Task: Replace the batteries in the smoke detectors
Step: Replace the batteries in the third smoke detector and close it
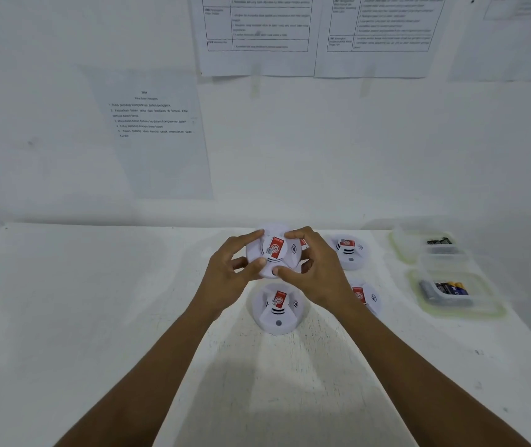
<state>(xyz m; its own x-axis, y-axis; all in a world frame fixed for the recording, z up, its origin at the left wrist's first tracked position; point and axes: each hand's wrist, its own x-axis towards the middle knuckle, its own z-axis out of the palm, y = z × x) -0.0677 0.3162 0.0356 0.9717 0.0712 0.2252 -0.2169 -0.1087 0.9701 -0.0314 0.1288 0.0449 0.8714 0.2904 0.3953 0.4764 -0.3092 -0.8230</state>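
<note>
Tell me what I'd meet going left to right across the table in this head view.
left hand → held smoke detector → right hand → far smoke detector → near battery container

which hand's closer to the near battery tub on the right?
Right. The right hand grips the held smoke detector on its right side, with the near battery tub off to its right. The left hand grips the detector's left side, farther from the tub.

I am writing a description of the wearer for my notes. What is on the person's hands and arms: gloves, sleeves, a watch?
Both the left hand and the right hand are bare, without gloves. No sleeve, watch, bracelet or ring shows down to the picture's edge.
</note>
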